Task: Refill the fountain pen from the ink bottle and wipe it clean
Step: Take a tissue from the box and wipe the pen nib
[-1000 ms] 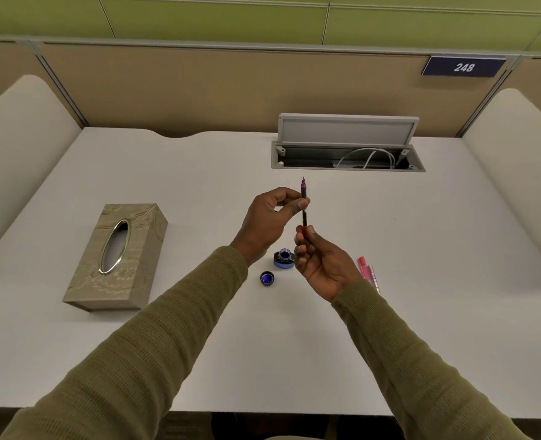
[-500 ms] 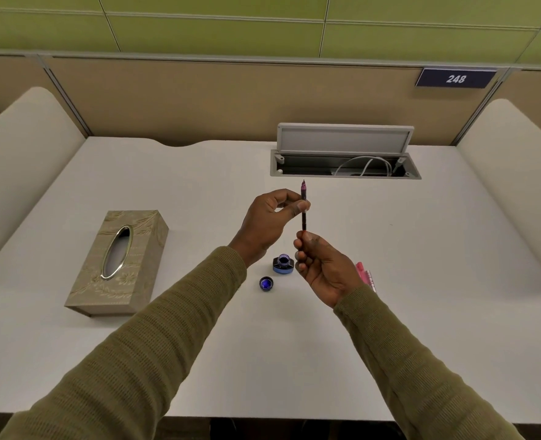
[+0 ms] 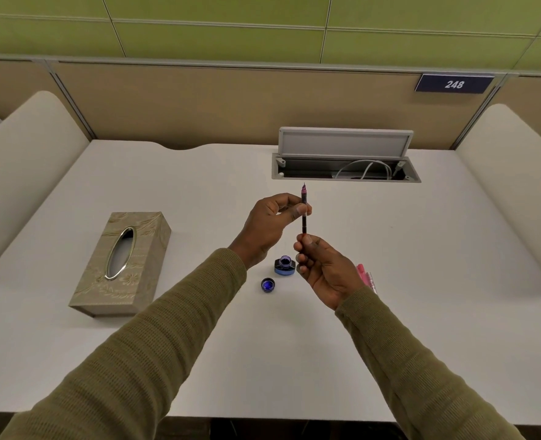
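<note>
As left hand (image 3: 267, 228) and right hand (image 3: 324, 269) pinch it, fountain pen (image 3: 304, 226) stands upright, nib-up.

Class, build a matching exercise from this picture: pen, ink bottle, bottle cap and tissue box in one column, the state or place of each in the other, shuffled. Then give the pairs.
1. pen
2. ink bottle
3. bottle cap
4. tissue box

A. lies off the bottle, inside facing up
B. at the left of the table
C. held nib up by left hand and right hand
D. stands open

Pairs: 1-C, 2-D, 3-A, 4-B
</note>
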The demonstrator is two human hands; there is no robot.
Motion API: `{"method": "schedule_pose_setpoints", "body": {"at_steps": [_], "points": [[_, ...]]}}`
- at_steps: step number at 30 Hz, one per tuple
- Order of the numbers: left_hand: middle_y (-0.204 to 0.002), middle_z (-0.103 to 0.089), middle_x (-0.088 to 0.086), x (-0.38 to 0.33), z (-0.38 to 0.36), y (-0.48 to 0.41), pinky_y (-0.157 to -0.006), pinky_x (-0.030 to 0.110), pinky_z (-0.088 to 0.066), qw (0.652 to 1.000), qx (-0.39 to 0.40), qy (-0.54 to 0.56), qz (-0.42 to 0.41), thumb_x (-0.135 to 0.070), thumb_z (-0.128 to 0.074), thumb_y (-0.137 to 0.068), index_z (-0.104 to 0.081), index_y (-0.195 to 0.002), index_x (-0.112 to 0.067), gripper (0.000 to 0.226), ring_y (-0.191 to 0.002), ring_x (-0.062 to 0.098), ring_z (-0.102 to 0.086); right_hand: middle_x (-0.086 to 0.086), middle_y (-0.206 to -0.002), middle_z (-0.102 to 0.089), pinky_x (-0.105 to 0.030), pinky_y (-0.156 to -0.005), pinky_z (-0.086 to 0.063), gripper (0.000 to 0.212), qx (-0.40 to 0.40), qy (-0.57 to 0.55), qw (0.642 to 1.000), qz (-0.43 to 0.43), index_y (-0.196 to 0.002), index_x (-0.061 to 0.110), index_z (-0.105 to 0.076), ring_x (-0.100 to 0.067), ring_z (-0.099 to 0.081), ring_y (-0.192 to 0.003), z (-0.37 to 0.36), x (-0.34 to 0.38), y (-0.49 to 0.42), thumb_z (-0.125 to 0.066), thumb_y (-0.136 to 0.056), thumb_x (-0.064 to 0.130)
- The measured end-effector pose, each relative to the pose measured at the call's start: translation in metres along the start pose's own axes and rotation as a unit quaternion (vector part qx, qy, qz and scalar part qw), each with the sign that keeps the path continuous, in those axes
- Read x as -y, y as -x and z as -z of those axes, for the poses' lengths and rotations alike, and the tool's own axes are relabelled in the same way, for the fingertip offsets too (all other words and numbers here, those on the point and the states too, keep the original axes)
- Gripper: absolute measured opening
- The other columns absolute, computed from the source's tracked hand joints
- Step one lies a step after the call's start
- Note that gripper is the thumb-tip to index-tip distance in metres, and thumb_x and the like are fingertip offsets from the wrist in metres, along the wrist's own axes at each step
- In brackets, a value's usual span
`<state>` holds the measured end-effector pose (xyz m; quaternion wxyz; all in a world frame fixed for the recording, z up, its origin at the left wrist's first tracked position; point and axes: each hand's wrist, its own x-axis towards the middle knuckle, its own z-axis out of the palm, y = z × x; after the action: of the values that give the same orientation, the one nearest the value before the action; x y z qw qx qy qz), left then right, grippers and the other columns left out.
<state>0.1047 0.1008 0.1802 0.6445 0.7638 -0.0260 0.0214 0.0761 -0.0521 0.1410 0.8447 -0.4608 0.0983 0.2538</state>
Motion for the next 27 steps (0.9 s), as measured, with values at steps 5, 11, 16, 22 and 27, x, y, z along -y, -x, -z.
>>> {"method": "schedule_pose_setpoints", "body": {"at_steps": [5, 11, 16, 22, 27], "points": [[-0.102, -0.077, -0.004, 0.001, 0.001, 0.001, -0.103, 0.038, -0.048, 1.0, 0.0, 0.006, -0.002, -0.025, -0.063, -0.096, -0.074, -0.101, -0.02, 0.012, -0.108, 0.016, -0.067, -0.006, -0.09, -0.07, -0.024, -0.06, -0.05, 0.016, -0.004, 0.033, 0.999, 0.012, -0.11, 0.008, -0.067, -0.012, -0.06, -0.068, -0.002, 0.002, 0.002, -0.058, -0.1, 0.017], [-0.103, -0.076, -0.003, 0.008, 0.003, 0.005, -0.096, 0.033, -0.047, 1.0, -0.004, 0.001, 0.01, -0.028, -0.068, -0.093, -0.075, -0.102, -0.018, 0.015, -0.108, 0.015, -0.065, -0.007, -0.108, -0.075, -0.033, -0.078, -0.056, 0.026, -0.005, 0.116, 0.992, 0.044, -0.123, 0.013, -0.066, -0.018, -0.07, -0.089, -0.006, 0.01, 0.003, -0.059, -0.1, 0.02], [-0.103, -0.075, -0.004, 0.016, 0.005, 0.009, -0.094, 0.03, -0.048, 1.0, 0.001, 0.003, 0.009, -0.026, -0.068, -0.093, -0.074, -0.101, -0.019, 0.013, -0.106, 0.013, -0.065, -0.005, -0.105, -0.076, -0.035, -0.079, -0.055, 0.018, -0.014, 0.149, 0.987, 0.062, -0.114, 0.018, -0.069, -0.021, -0.07, -0.097, -0.01, 0.012, 0.002, -0.058, -0.101, 0.023], [-0.105, -0.074, -0.009, 0.022, 0.013, 0.016, -0.082, 0.015, -0.048, 0.999, -0.014, 0.018, 0.037, -0.034, -0.06, -0.098, -0.071, -0.112, -0.024, 0.02, -0.099, 0.004, -0.065, -0.004, -0.101, -0.075, -0.033, -0.079, -0.056, 0.018, -0.016, 0.176, 0.982, 0.06, -0.114, 0.016, -0.07, -0.019, -0.069, -0.094, -0.012, 0.006, -0.001, -0.058, -0.1, 0.023], [-0.099, -0.075, 0.0, 0.035, 0.041, 0.035, -0.067, 0.008, -0.047, 0.995, -0.06, 0.029, 0.07, -0.033, -0.06, -0.098, -0.072, -0.109, -0.019, 0.021, -0.089, 0.01, -0.067, -0.003, -0.1, -0.075, -0.035, -0.081, -0.053, 0.017, -0.016, 0.178, 0.982, 0.051, -0.112, 0.017, -0.07, -0.019, -0.068, -0.092, -0.012, -0.002, -0.003, -0.059, -0.1, 0.021]]}}
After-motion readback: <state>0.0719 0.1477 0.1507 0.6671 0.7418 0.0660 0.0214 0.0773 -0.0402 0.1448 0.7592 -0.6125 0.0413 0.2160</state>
